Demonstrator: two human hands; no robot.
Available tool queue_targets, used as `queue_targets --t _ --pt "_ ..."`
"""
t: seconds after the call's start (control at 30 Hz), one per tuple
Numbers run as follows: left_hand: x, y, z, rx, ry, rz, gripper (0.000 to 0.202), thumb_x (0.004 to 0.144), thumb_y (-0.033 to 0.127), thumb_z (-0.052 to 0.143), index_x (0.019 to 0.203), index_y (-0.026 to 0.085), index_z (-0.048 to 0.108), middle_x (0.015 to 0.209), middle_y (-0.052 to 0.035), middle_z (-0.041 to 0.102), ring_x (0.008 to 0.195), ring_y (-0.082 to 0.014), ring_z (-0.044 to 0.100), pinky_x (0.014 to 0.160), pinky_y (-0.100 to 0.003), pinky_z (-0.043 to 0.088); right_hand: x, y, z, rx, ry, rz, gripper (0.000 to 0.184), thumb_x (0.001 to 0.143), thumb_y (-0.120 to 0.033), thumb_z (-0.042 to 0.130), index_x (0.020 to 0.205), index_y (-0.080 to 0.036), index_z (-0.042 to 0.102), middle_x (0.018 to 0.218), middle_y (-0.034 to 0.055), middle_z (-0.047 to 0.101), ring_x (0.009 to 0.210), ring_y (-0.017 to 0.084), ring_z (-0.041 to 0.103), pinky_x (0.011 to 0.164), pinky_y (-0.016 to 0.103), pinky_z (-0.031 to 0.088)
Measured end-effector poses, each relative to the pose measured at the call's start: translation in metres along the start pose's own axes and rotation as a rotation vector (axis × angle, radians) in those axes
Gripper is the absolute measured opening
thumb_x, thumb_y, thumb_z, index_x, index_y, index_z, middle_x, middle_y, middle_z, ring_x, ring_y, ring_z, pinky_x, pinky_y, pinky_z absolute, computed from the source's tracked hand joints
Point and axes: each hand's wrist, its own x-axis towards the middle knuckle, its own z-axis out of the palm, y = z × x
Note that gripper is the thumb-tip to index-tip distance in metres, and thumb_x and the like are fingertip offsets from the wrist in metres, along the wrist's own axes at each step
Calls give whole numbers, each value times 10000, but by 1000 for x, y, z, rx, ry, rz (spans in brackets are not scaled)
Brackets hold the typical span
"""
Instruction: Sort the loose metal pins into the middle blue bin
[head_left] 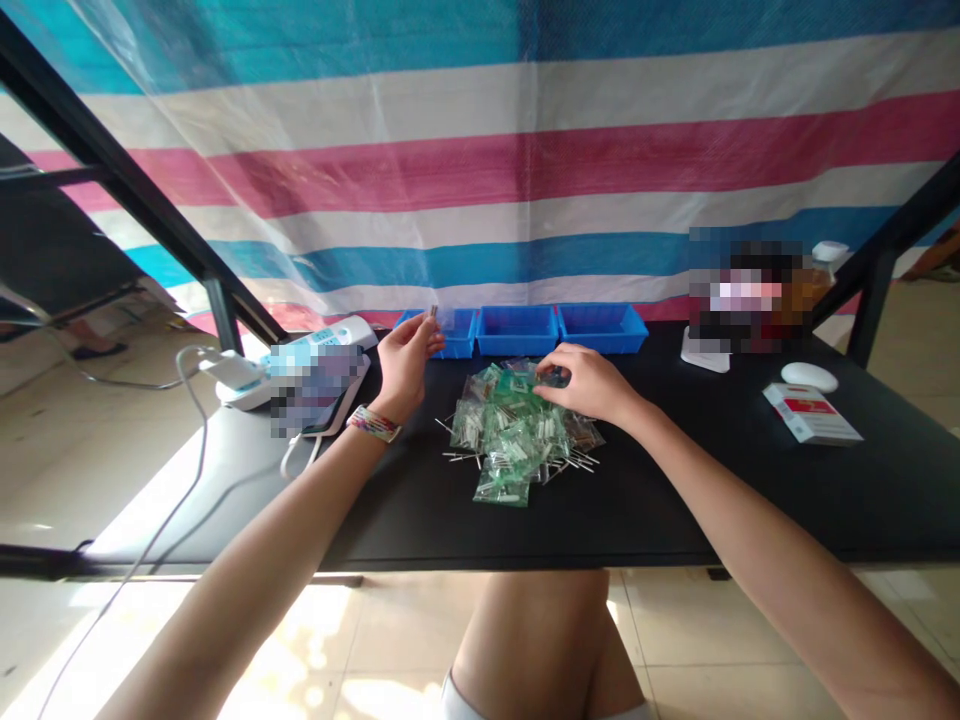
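My left hand (405, 362), raised over the table's left half, pinches a small clear plastic bag (444, 318) between thumb and fingers. A thin metallic piece pokes up at its fingertips. On the black table (420, 510) lies a heap of small clear and green plastic packets (517, 430), with thin white sticks jutting out around its edges. My right hand (581, 382) hovers at the heap's upper right edge. Its thumb and forefinger are curved with a gap between them, and I see nothing held there. What lies under the packets is hidden.
Three blue bins (517, 330) line the back edge. To the left are a white power strip (330, 345), a plugged-in charger (234, 370) and its cable. On the right sit a white-and-red box (812, 413), a white oval object (809, 377) and a bottle (829, 262).
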Motion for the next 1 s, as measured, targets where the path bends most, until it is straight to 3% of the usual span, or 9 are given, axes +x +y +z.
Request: queue_targets --t 0.1,0.2,0.33,0.43,0.53,0.6,0.67,0.87,1.0 --pt "2 0 -2 -84 9 -54 417 799 345 845 1120 140 672 912 -62 775 731 -117 731 758 -263 615 0 -1 0 -4 26 -37 81 876 -237 760 941 -201 792 923 52 743 795 196 654 752 320 491" --pt "4 1 -3 -124 18 -68 394 841 323 772 1171 166 625 925 -76 783 759 -147 756 774 -293 622 1 -3 0 20 105 -40 151 914 -173 647 903 -207 793 880 53 752 754 193 652 731 327 493" --pt "-4 6 -1 79 -55 115 259 852 324 711 1074 196 670 863 -26 735 720 -145 710 692 -269 592 5 -4 1 366 211 102 166 912 -271 649 936 -190 792 833 61 778 682 198 674 649 329 520" --pt "-23 15 7 332 -250 384 312 880 298 718 1178 209 698 966 -40 730 781 -161 699 719 -290 587 8 -8 2 699 168 259 331 872 -386 727 1128 -180 771 796 52 784 594 184 661 545 302 501" --pt "-44 25 16 582 -536 619 350 930 277 713 1278 245 728 1239 -100 721 1040 -229 711 926 -383 592 8 -14 2 867 130 327 515 827 -428 797 1282 -203 715 795 36 789 565 168 650 506 280 477" --pt "-54 29 20 687 -698 731 340 945 305 732 1283 272 744 1334 -108 710 1211 -283 666 1075 -464 533 7 -20 3 922 103 331 540 816 -443 815 1292 -212 708 800 32 791 573 165 653 514 277 482" --pt "-61 29 24 723 -763 791 300 961 334 738 1255 279 758 1325 -105 727 1211 -292 662 1096 -485 509 6 -25 3 959 58 318 504 815 -456 818 1245 -209 724 806 32 792 583 166 662 537 284 504" --pt "-68 24 25 636 -701 734 168 999 360 710 1101 251 789 1046 -74 802 960 -233 705 915 -386 552 4 -34 3 1051 -30 296 363 899 -477 714 1135 -202 731 871 48 788 617 175 700 592 308 558" --pt "-68 23 27 507 -566 485 246 970 416 742 1114 217 769 953 -65 796 875 -215 740 828 -338 578 1 -32 4 811 133 142 370 948 -388 647 1273 -214 674 915 36 752 632 157 671 616 305 575"
